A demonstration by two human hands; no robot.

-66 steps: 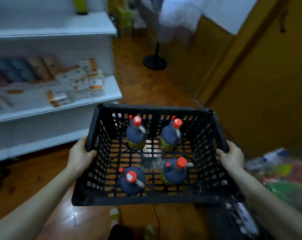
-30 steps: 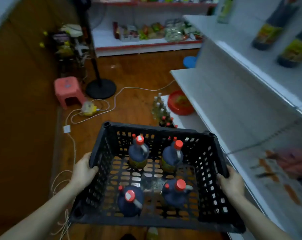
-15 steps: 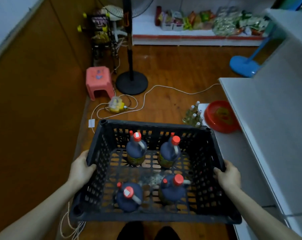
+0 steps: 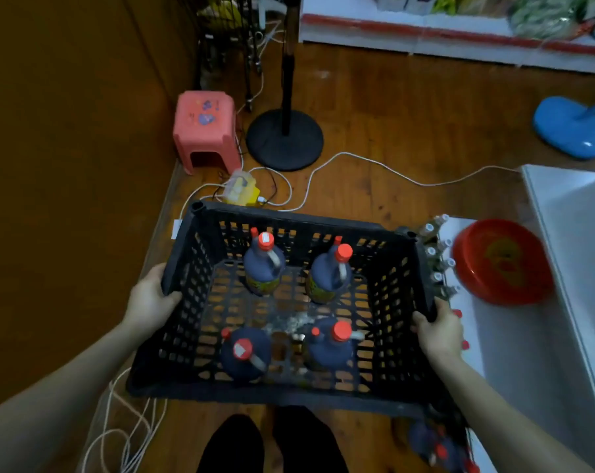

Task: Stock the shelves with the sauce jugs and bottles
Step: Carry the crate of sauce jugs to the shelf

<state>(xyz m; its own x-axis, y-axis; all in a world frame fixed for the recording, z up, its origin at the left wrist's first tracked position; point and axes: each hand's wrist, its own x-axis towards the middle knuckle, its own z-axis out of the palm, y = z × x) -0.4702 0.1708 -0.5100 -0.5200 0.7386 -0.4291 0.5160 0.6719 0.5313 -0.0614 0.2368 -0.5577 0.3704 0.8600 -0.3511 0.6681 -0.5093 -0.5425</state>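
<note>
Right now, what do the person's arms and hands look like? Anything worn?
Two bare hands, left hand and right hand: no gloves, rings or watch visible in this dim view. The forearms are uncovered to the frame edge; no sleeves show.

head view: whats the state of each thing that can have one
crate, carried by its side rims
jugs, four, upright in crate, red caps on
left hand, grips crate's left rim
right hand, grips crate's right rim
stool, upright
</note>
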